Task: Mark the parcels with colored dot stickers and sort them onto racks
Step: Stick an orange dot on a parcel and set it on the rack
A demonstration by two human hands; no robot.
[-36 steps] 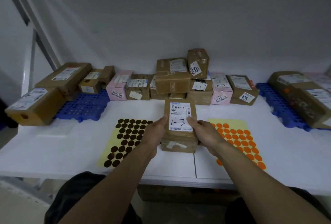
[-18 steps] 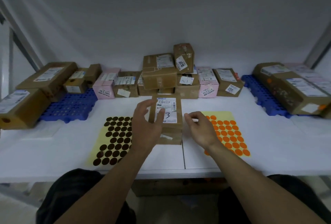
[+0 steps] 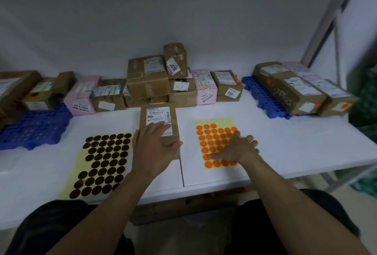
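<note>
Parcel (image 3: 158, 115) sits on the counter (image 3: 275, 146) under my flat left hand (image 3: 155, 148); right hand (image 3: 237, 150) spreads open on the orange stickers (image 3: 212, 133). I reckon it light, stiff cardboard; grip its long sides.

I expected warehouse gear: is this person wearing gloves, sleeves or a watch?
No. The left hand and right hand are bare, with no gloves and no ring that I can make out. The left forearm and right forearm show no sleeve, watch or band. Dark clothing covers the lap.
</note>
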